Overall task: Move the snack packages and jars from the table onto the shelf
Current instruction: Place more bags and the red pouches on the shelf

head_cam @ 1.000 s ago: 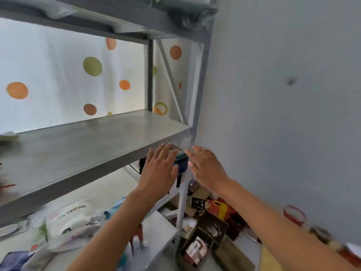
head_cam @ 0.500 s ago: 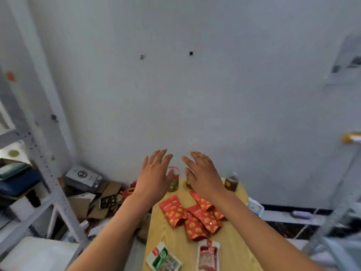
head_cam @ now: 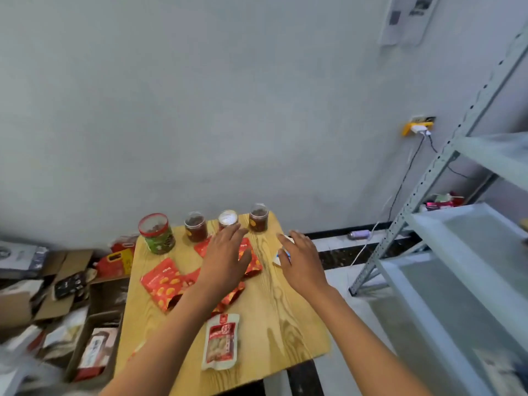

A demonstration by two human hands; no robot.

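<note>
From the head view we saw our left hand (head_cam: 225,258) spread flat, holding nothing, above the red packets (head_cam: 164,282) at the table's (head_cam: 285,324) middle. Our right hand (head_cam: 300,261) was likewise released, fingers straight, over a small white pack (head_cam: 276,260) at the right edge. Four jars (head_cam: 157,234) stood along the far edge. A pale pouch (head_cam: 220,341) lay near the front edge. The shelf (head_cam: 463,252) stood right.

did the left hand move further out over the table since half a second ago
Yes. The left hand sat near the table's left edge by the green jar; now it hovers open over the red packets, nearer the middle.
</note>
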